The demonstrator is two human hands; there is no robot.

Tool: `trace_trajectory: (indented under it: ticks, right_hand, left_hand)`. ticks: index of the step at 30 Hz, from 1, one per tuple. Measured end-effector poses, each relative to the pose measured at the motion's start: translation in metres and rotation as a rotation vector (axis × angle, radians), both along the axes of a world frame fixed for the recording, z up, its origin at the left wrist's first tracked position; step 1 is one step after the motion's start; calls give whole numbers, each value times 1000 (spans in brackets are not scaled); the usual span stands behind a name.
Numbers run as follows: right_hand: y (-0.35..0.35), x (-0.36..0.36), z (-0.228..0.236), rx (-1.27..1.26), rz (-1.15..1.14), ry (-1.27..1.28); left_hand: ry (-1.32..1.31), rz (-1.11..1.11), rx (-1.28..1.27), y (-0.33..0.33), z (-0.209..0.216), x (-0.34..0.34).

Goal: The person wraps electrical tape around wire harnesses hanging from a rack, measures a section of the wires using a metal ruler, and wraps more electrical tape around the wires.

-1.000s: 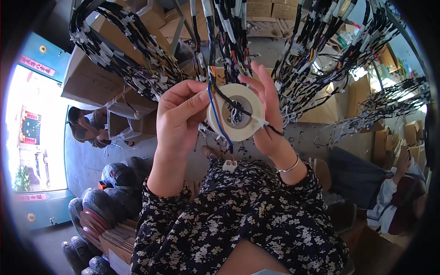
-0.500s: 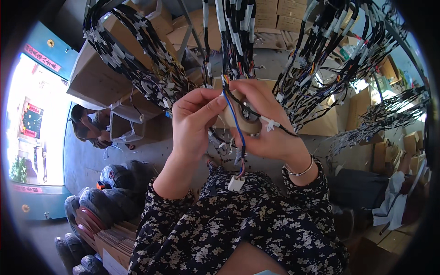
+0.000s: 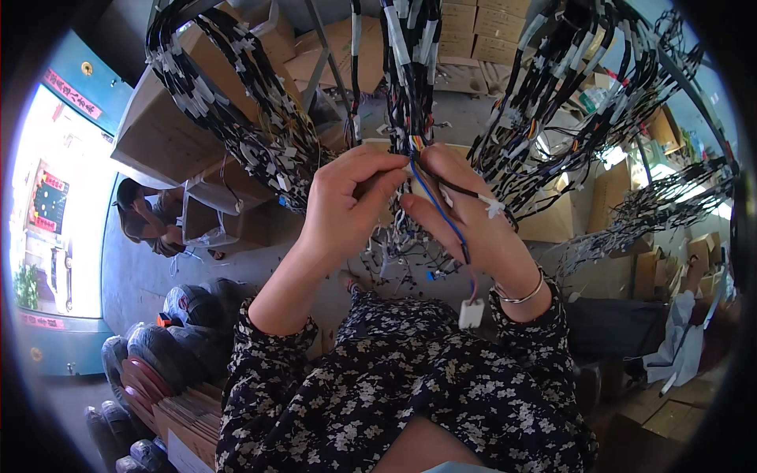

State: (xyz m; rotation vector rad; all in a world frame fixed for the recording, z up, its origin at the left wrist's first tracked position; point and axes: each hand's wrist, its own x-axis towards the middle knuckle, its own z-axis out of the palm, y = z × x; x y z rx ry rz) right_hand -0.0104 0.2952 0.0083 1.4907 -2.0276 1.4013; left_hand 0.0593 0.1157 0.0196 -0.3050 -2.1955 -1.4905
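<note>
Both hands meet at the front of a hanging wire harness (image 3: 434, 195), where its black sleeve splits into bare coloured wires. My left hand (image 3: 347, 197) is closed, thumb and forefinger pinching at the split. Closed around the same spot from the other side is my right hand (image 3: 477, 217). A blue wire branch runs down across the right palm to a white plug connector (image 3: 471, 314) dangling near the wrist. Over the right fingers lies a black branch with a white clip (image 3: 494, 207). The tape roll in the right hand is now mostly hidden.
Thick bundles of taped harnesses hang left (image 3: 229, 102), centre (image 3: 410, 63) and right (image 3: 568, 87) from a metal frame. Cardboard boxes (image 3: 162, 130) stand behind. A person (image 3: 150, 217) sits at the left. Wrapped rolls (image 3: 162, 347) are stacked at lower left.
Both hands have shifted slightly, bringing the harness split to the right. The white connector has swung right toward my right wrist. The tape roll, plain before, has become mostly hidden.
</note>
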Motion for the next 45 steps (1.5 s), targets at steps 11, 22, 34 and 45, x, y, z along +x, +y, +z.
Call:
trace_trajectory:
  ticks: [11, 22, 34, 45]
  right_hand:
    - [3, -11, -14, -119, 38, -343]
    - [5, -30, -2, 90, 199, -913]
    - [20, -28, 3, 103, 190, -1079]
    - [10, -17, 0, 20, 183, -867]
  left_hand:
    - [-208, 9, 21, 9, 12, 5]
    - [-588, -279, 253, -12, 27, -20]
    - [-478, -525, 456, -7, 4, -42]
    - [-444, -395, 621, 5, 6, -40]
